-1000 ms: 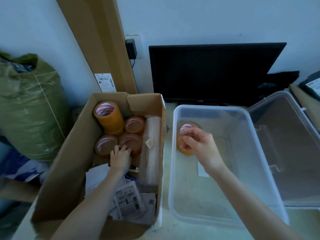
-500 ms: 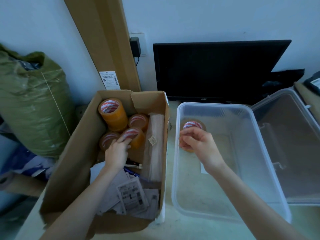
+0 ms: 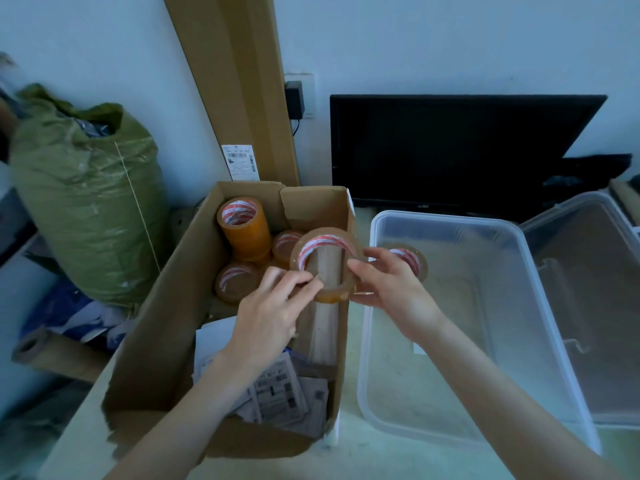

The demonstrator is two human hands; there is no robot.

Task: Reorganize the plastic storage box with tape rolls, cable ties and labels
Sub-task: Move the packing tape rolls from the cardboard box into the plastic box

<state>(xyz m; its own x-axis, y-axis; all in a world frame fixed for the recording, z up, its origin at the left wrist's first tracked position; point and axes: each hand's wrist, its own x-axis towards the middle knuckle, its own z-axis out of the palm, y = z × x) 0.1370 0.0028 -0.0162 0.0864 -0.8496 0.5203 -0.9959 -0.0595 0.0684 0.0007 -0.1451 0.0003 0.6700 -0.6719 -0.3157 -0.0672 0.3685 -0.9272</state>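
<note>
A brown tape roll [image 3: 332,292] with a red-and-white core hangs above the right wall of the cardboard box [image 3: 162,327]. My left hand [image 3: 273,313] pinches its lower left rim and my right hand [image 3: 391,292] grips its right side. The clear plastic storage box [image 3: 540,306] stands to the right; one tape roll [image 3: 414,259] lies in its far left corner, partly hidden by my right hand. In the cardboard box are a tall stack of orange tape rolls [image 3: 244,226], two lower rolls [image 3: 237,282], a long bundle in clear wrap [image 3: 325,334] and printed labels [image 3: 277,393].
The storage box's clear lid [image 3: 595,299] lies open at the far right. A black monitor [image 3: 457,150] stands against the wall behind. A tall cardboard board [image 3: 239,84] leans there too. A green sack [image 3: 86,199] and a cardboard tube [image 3: 45,351] are at the left.
My left hand lifted a tape roll out of the cardboard box and carried it right. My right hand let go of the roll in the plastic box and came left to hold the lifted roll.
</note>
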